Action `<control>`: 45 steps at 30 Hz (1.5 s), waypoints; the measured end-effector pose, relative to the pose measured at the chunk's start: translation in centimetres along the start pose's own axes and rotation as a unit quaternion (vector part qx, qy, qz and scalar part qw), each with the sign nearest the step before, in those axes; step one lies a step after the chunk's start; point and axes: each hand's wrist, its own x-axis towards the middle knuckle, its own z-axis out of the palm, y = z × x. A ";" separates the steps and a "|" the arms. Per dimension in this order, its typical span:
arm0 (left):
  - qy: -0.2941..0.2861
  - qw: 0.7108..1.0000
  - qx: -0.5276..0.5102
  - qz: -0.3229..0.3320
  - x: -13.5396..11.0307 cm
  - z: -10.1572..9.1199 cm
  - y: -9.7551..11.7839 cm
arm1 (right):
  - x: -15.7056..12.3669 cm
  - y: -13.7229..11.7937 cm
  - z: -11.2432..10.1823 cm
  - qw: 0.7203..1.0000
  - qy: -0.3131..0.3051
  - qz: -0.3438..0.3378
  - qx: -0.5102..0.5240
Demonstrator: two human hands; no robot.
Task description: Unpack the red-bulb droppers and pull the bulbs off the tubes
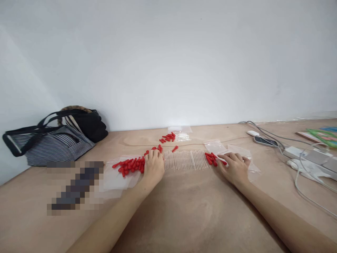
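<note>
My left hand (154, 166) rests at the right end of a heap of red rubber dropper bulbs (129, 166). Its fingers are curled together over the bulbs, and what their tips hold is hidden. A row of thin clear tubes (185, 160) lies side by side between my hands. One loose red bulb (175, 149) sits just beyond the row. My right hand (235, 168) is at a smaller group of red bulbs (210, 159) by the row's right end. Its thumb and fingers are apart, with a bulb (223, 162) lying between them.
Clear plastic bags (118, 179) lie under the heap and near my right hand. Farther back are more red bulbs (167, 137) and tubes (181, 137). A striped bag (58, 146) stands left, beside a blurred dark patch. Cables, a power strip (313, 158) and a small device (265, 141) are at right.
</note>
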 end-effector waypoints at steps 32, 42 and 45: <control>0.184 0.907 -0.192 0.327 -5.0 1.5 1.0 | -2.3 -9.6 -0.7 0.934 -0.086 -0.243 0.246; 0.212 0.901 -0.164 0.341 -5.1 1.0 1.2 | -2.3 -9.5 -1.2 0.929 -0.041 -0.258 0.262; 0.214 0.905 -0.164 0.329 -5.1 1.2 0.7 | -2.3 -8.9 -1.2 0.932 -0.048 -0.250 0.259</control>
